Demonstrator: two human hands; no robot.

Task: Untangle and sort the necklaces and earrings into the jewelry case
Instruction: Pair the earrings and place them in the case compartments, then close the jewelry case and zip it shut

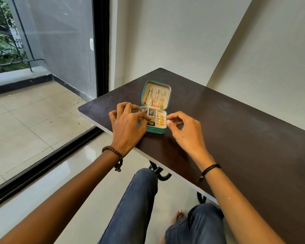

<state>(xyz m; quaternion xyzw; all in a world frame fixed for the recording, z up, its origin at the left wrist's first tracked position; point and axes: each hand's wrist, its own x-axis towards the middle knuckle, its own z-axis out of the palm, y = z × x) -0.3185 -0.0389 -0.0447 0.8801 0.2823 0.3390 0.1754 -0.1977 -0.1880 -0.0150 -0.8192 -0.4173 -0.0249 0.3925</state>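
Open jewelry case, necklaces in lid, left hand and right hand at its sides, fingers curled (grip: cannot tell)

The left hand hides the near-left corner of the small teal jewelry case; whether its fingertips hold anything cannot be told. The thin gold necklaces in the lid are too small to tell apart. The right edge cuts the dark brown table.

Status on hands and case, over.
Left hand over jewelry case, left side; right hand at right rim; grips unclear. Case open: necklaces in lid, earrings in compartments. Nothing blocking.
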